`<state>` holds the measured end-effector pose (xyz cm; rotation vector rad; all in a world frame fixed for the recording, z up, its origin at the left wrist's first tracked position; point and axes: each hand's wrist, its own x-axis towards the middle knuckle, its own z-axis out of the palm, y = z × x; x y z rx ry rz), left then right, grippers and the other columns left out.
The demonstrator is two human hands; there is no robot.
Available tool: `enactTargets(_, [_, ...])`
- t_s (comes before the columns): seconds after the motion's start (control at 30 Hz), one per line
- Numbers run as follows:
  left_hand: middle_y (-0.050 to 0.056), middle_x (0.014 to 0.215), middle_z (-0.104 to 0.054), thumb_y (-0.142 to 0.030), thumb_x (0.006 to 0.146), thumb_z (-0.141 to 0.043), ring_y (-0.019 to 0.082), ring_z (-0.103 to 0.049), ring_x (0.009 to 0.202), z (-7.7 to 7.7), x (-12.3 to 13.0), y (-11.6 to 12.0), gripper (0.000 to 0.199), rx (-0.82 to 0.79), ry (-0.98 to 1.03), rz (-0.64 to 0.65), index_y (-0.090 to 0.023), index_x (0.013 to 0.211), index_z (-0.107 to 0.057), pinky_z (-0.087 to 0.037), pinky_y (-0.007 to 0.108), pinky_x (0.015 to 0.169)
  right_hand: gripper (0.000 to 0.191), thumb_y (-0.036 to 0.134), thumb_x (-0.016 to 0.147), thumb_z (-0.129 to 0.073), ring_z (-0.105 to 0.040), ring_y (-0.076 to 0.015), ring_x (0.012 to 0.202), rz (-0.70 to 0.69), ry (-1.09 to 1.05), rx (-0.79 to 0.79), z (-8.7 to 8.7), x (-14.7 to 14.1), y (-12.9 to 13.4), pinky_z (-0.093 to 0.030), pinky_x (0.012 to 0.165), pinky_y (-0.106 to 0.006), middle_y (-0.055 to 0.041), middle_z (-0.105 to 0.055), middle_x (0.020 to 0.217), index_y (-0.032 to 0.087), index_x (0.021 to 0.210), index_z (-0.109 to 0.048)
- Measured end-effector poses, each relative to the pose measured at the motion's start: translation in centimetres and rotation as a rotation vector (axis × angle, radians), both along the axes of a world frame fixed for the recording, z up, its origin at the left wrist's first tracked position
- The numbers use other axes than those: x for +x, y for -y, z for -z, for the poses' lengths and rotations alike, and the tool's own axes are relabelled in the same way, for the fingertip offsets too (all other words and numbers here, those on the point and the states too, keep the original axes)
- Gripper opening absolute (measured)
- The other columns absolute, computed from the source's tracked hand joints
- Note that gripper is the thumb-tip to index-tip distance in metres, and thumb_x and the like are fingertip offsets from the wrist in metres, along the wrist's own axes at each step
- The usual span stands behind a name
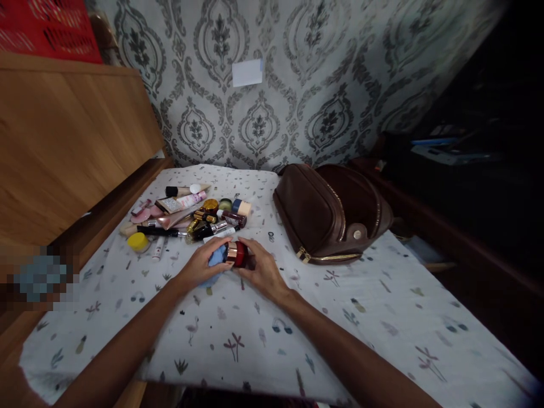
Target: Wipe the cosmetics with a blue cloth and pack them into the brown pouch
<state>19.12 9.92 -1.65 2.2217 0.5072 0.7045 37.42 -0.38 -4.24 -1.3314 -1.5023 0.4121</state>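
Observation:
Between my two hands is a small red jar with a shiny copper-coloured cap, lying on its side. My left hand pinches a light blue cloth against the capped end. The red end is held by the curled fingers of my right hand. Just beyond my hands lies a pile of cosmetics, with a yellow-lidded jar, a dark red bottle, an amber jar and several tubes. To the right, a brown bag sits with its zip open.
The table has a white patterned cloth. A wooden cabinet with a red basket on top stands at the left. Patterned wallpaper with a white card is behind. Dark furniture and a blue object are at the right.

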Motion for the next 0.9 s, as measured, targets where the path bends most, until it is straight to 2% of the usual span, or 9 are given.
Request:
enactTargets(0.17, [0.011,0.132,-0.064,-0.042,0.080,-0.074,0.030,-0.060,0.118,-0.2,-0.2,0.3,0.057,-0.043,0.021,-0.068,-0.024,0.133,-0.058,-0.045,0.047,0.104,0.063,0.027,0.071,-0.081,-0.068,-0.0243,0.105,-0.076,-0.268,-0.072,0.4,-0.3,-0.3,-0.059,0.088,-0.038,-0.0103,-0.065,0.124,0.021,0.129,-0.056])
enactTargets(0.27, [0.011,0.126,-0.067,-0.042,0.079,-0.075,0.029,-0.063,0.113,-0.4,-0.4,0.5,0.061,-0.051,0.018,-0.123,-0.022,0.133,-0.056,-0.048,0.045,0.100,0.064,0.031,0.072,-0.082,-0.068,-0.0240,0.105,-0.154,-0.313,-0.119,0.5,-0.3,-0.2,-0.058,0.090,-0.039,-0.0091,-0.066,0.121,0.021,0.129,-0.054])
enactTargets(0.43, [0.011,0.125,-0.067,-0.044,0.073,-0.080,0.030,-0.063,0.111,-0.8,-0.6,0.8,0.067,0.096,0.009,-0.124,-0.023,0.132,-0.056,-0.047,0.046,0.100,0.061,0.035,0.073,-0.082,-0.061,-0.0273,0.116,-0.086,-0.084,-0.031,0.0,-0.4,0.1,-0.050,0.102,-0.045,-0.0122,-0.061,0.124,0.020,0.127,-0.056])
enactTargets(0.5, [0.012,0.126,-0.066,-0.045,0.073,-0.079,0.031,-0.063,0.112,-0.9,-0.5,0.9,0.068,0.081,0.000,-0.109,-0.023,0.133,-0.055,-0.047,0.045,0.100,0.060,0.037,0.076,-0.081,-0.057,-0.0282,0.120,-0.063,-0.002,0.009,-0.4,-0.4,0.3,-0.048,0.103,-0.046,-0.0133,-0.058,0.127,0.021,0.128,-0.057])
enactTargets(0.6, [0.012,0.123,-0.065,-0.046,0.077,-0.076,0.030,-0.062,0.110,-1.0,-0.4,1.2,0.067,-0.002,0.015,-0.111,-0.021,0.134,-0.050,-0.047,0.042,0.099,0.054,0.032,0.080,-0.076,-0.058,-0.0272,0.115,-0.080,0.066,0.024,-0.6,-0.5,0.4,-0.049,0.100,-0.046,-0.0114,-0.062,0.122,0.023,0.129,-0.057])
enactTargets(0.77, [0.010,0.121,-0.063,-0.042,0.095,-0.052,0.024,-0.061,0.108,-1.0,0.0,2.4,0.041,-0.086,0.102,-0.208,-0.020,0.129,-0.046,-0.046,0.038,0.097,0.066,0.024,0.076,-0.077,-0.057,-0.0290,0.113,-0.032,0.124,-0.003,-0.2,-0.3,0.3,-0.048,0.098,-0.049,-0.0103,-0.064,0.121,0.026,0.137,-0.053])
enactTargets(0.9, [0.009,0.118,-0.062,-0.033,0.096,-0.048,0.023,-0.059,0.111,-0.9,0.5,3.1,0.023,-0.021,0.130,-0.217,-0.022,0.116,-0.049,-0.044,0.038,0.100,0.073,0.024,0.074,-0.078,-0.056,-0.0308,0.112,-0.041,0.178,-0.005,0.0,-0.1,0.2,-0.048,0.097,-0.050,-0.0112,-0.064,0.121,0.024,0.141,-0.050])
